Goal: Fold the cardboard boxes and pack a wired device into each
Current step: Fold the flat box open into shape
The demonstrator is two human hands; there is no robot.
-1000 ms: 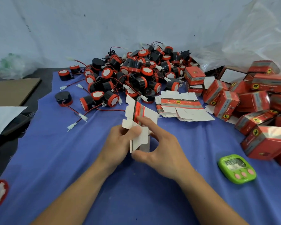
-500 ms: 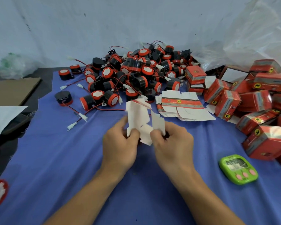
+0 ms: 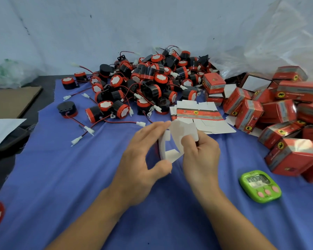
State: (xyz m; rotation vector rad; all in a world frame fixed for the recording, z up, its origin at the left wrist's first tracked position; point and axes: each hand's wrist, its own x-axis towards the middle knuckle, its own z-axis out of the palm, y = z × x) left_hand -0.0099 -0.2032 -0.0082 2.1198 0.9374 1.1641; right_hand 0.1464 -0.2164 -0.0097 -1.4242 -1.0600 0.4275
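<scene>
My left hand (image 3: 145,156) spans the half-folded box (image 3: 181,130) between fingertips and thumb. My right hand (image 3: 201,157) pinches its top flap above the cloth (image 3: 79,177), near the devices (image 3: 143,87). Pressing unevenly, I could crease a flap crooked, so the box won't close.
</scene>
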